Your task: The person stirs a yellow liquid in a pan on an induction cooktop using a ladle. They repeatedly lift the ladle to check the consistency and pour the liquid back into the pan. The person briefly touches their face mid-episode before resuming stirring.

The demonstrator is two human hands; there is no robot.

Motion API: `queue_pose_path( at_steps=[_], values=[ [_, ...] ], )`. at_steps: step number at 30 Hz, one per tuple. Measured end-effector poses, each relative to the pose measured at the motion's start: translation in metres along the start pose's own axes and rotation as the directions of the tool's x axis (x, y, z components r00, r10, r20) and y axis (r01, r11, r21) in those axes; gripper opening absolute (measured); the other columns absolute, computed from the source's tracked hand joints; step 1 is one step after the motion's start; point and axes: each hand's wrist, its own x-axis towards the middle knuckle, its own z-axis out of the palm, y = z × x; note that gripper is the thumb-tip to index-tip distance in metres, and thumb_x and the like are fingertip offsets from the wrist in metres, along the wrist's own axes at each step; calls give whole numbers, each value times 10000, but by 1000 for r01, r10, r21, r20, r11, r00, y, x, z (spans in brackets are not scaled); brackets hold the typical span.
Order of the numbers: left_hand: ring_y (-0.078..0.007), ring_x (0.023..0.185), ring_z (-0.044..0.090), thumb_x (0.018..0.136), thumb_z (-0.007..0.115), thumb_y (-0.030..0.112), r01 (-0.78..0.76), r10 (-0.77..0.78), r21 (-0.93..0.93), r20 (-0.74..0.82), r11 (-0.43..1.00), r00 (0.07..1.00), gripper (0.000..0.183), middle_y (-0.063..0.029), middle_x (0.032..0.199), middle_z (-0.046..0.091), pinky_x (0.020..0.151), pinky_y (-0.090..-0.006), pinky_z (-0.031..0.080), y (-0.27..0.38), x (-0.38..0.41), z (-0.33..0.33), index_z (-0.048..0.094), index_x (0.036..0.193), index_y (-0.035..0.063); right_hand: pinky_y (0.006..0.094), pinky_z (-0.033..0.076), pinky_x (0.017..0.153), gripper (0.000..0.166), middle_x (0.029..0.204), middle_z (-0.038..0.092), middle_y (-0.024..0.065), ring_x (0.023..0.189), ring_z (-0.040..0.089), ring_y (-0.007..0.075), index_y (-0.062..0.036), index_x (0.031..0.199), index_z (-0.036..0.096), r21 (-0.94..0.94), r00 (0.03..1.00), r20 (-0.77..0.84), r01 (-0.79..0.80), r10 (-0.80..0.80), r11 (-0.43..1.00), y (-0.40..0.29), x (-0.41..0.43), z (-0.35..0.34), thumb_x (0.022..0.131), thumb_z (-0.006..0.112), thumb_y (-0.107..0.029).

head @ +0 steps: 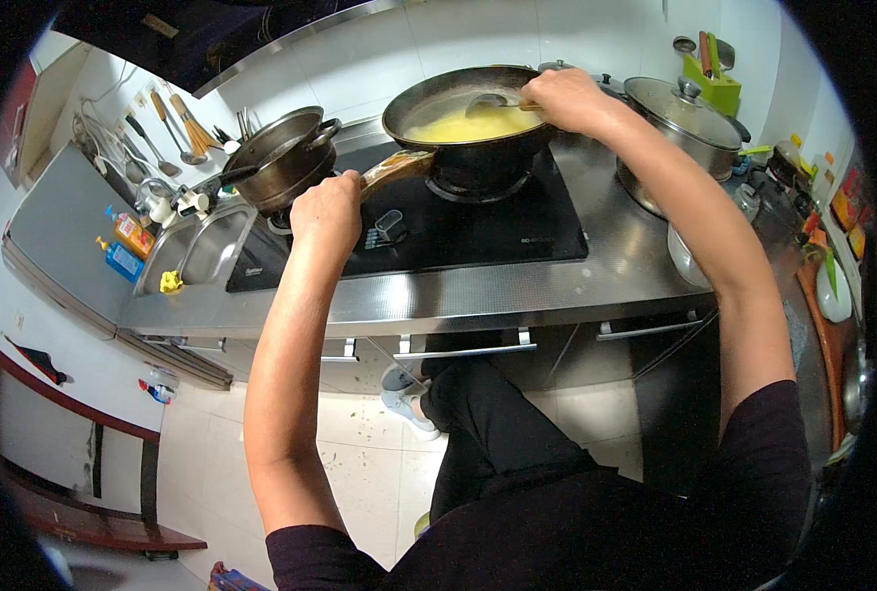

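My left hand is closed round the end of the wooden handle of a dark wok, which sits over the right burner of a black gas hob. Yellow food, perhaps egg, lies in the wok. Over the wok's right rim, my right hand grips the handle of a metal ladle, whose bowl touches the yellow food. The handle's far end is hidden in that hand.
Stacked dark pans stand on the left burner, beside a steel sink. A lidded steel pot is at the right. A small clear plastic container lies on the hob. A range hood hangs above left.
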Motion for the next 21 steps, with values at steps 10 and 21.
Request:
queue_pose_path(
  at_steps=[10,21],
  values=[
    [-330,789,656,805,503,48,14,-14,-25,-5,1000,1000,134,-171,823,660,678,-422,526,-1,0,2,591,906,48,391,483,762,281,826,647,114,845,610,266,-73,941,667,60,984,176,7,-18,998,16,-47,-90,664,630,-43],
    [-332,783,655,786,517,35,-2,1,-42,-24,999,1000,126,-172,813,658,672,-424,523,0,-2,-1,589,889,43,406,487,713,196,836,653,96,843,619,276,-89,891,661,149,995,89,36,-50,988,-16,-17,-62,703,608,-75]
  ],
)
